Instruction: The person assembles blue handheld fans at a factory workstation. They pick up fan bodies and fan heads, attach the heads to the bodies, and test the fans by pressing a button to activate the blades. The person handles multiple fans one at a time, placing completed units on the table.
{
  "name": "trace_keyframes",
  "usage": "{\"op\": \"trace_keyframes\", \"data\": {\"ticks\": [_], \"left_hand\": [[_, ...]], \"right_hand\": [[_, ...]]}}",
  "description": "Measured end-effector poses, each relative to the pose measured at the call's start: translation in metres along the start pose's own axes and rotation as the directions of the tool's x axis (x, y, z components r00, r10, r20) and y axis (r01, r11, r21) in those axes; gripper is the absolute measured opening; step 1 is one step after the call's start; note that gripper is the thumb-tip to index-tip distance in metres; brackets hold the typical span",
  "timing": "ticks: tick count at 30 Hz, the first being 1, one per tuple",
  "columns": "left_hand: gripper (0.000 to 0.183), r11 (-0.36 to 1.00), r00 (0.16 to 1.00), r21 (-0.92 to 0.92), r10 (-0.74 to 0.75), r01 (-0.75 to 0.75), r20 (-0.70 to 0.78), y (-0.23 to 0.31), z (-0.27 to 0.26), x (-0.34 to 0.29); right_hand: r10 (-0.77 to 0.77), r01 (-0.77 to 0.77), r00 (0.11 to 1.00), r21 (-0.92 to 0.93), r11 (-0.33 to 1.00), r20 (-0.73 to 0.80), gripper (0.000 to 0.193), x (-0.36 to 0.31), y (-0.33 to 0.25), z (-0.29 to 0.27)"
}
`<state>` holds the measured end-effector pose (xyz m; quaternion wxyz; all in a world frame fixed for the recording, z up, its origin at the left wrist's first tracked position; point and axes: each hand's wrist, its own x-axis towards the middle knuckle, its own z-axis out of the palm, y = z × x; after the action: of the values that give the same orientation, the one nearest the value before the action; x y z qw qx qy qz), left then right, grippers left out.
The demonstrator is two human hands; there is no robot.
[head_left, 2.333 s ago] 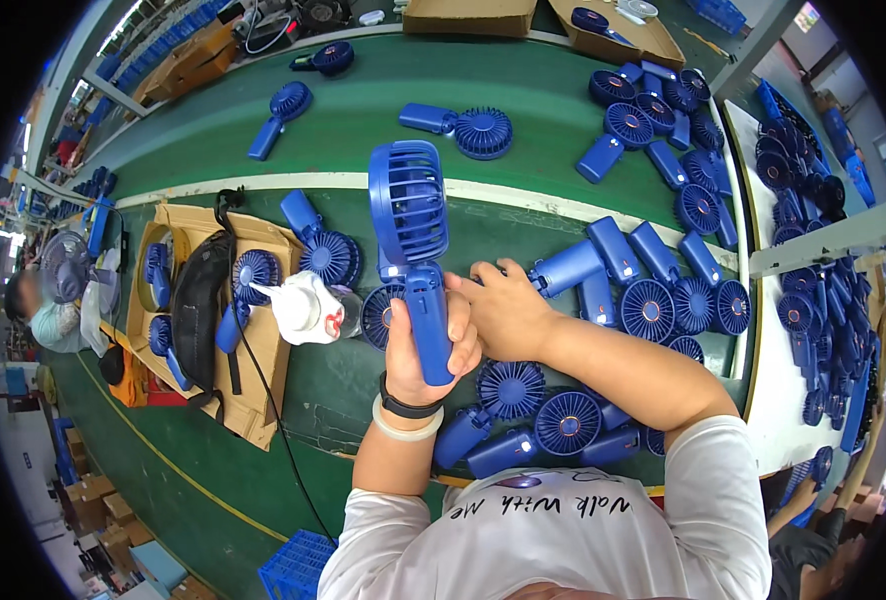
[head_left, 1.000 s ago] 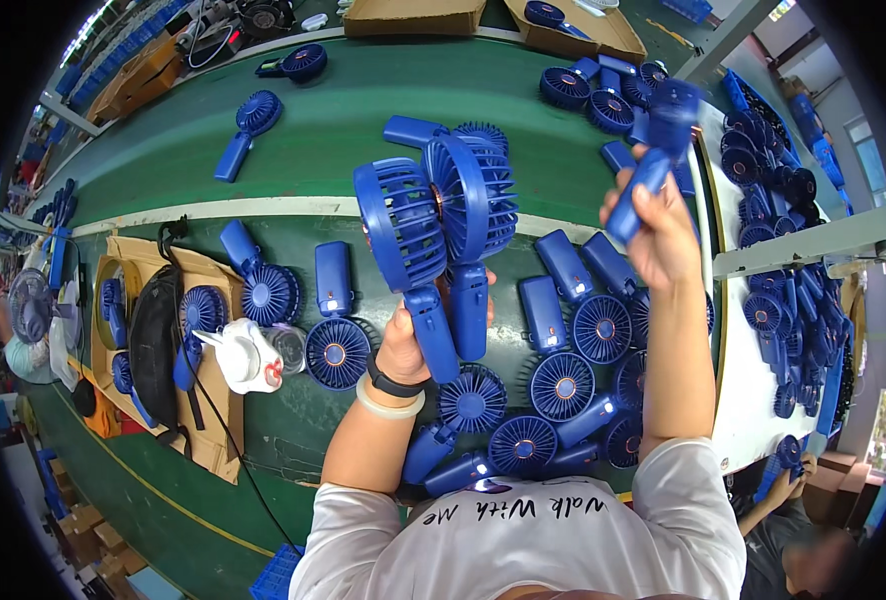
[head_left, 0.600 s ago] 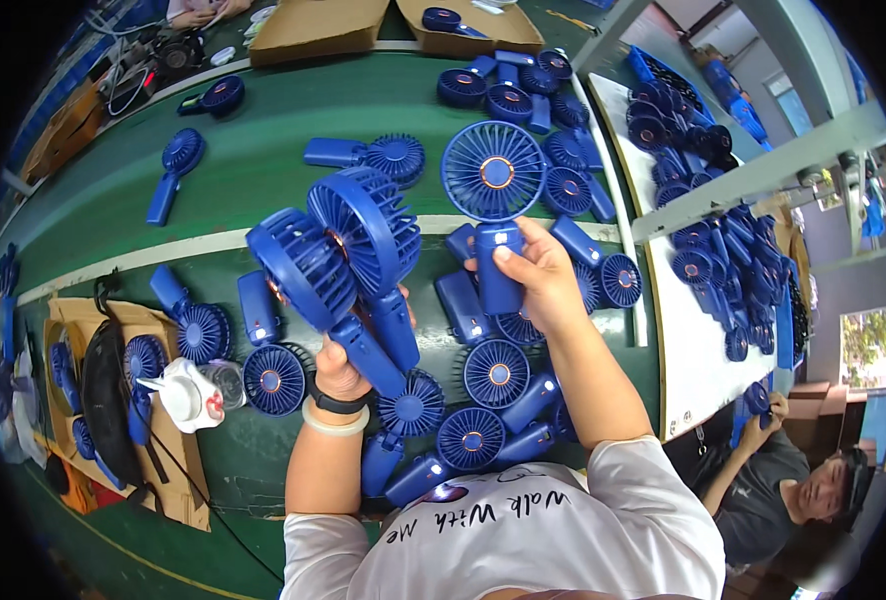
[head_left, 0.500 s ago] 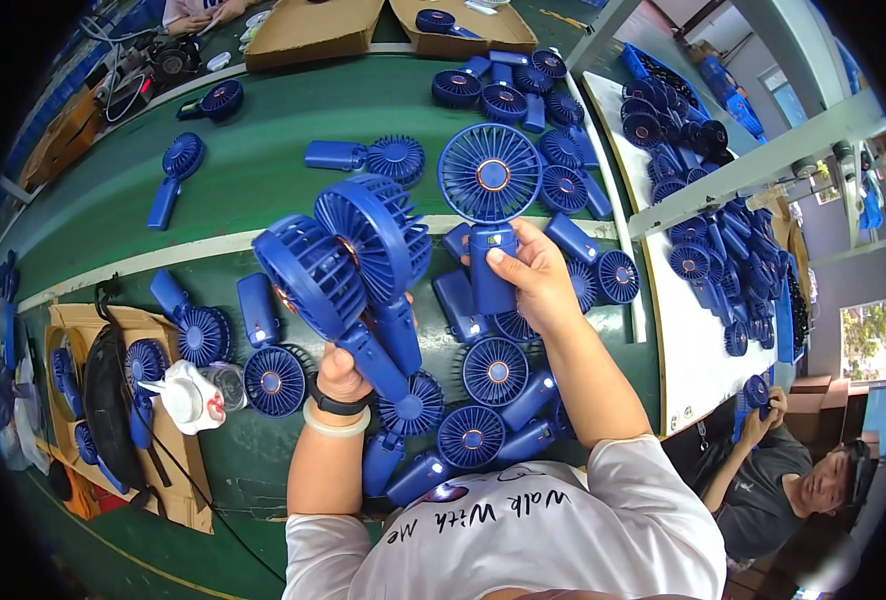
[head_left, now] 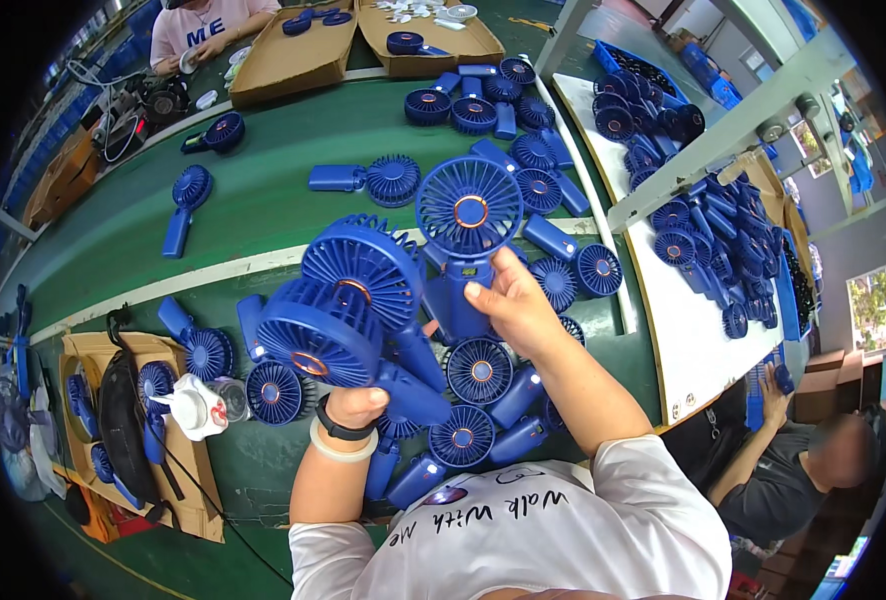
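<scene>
My left hand (head_left: pixel 358 408) is closed round the handles of two blue handheld fans (head_left: pixel 315 338), held side by side with their round grilles tilted. A black band and a pale bangle circle that wrist. My right hand (head_left: pixel 511 308) grips another blue handheld fan (head_left: pixel 471 212) by its handle, the grille upright and facing me. A small display glows near the top of its handle. Under and around both hands lie several more fans, among them one with its grille up (head_left: pixel 480 370); some have lit spots on their handle ends.
A green conveyor belt (head_left: pixel 273 190) carries scattered fans beyond a pale rail. On the right, a white table (head_left: pixel 673 345) bears a heap of fans. A cardboard tray (head_left: pixel 203 490) and a white bottle (head_left: pixel 195 408) are at left. Co-workers sit at far left and lower right.
My left hand's fans have tipped, their grilles lower and turned more toward me. The fan in my right hand has moved left and slightly down. The head view has shifted a little.
</scene>
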<state>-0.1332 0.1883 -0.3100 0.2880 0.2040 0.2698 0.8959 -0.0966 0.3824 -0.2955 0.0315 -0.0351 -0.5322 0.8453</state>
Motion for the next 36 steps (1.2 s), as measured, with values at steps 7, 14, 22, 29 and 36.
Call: {"op": "trace_keyframes", "data": {"ticks": [7, 14, 22, 29, 36], "left_hand": [[0.048, 0.699, 0.982, 0.706, -0.185, 0.109, 0.032, -0.031, 0.054, 0.016], [0.052, 0.369, 0.984, 0.918, 0.039, 0.146, -0.173, 0.004, 0.005, 0.112], [0.07, -0.835, 0.982, 0.52, 0.119, 0.18, -0.148, -0.034, -0.122, 0.217], [0.045, -0.661, 0.96, 0.749, -0.236, -0.043, -0.153, -0.007, -0.146, 0.225], [0.042, 0.92, 0.924, 0.095, -0.372, 0.38, -0.085, -0.026, -0.044, 0.103]], "right_hand": [[0.112, -0.11, 0.986, -0.017, 0.994, 0.128, 0.113, -0.055, 0.006, -0.003], [0.014, -0.129, 0.989, 0.797, 0.59, 0.15, 0.104, -0.084, -0.025, -0.036], [-0.044, 0.025, 0.999, 0.863, 0.504, -0.003, 0.087, -0.104, -0.034, -0.063], [0.054, 0.146, 0.902, 0.421, 0.895, -0.428, 0.077, -0.166, -0.05, -0.122], [-0.299, -0.591, 0.528, -0.597, 0.543, -0.795, 0.096, -0.264, -0.092, -0.231]]}}
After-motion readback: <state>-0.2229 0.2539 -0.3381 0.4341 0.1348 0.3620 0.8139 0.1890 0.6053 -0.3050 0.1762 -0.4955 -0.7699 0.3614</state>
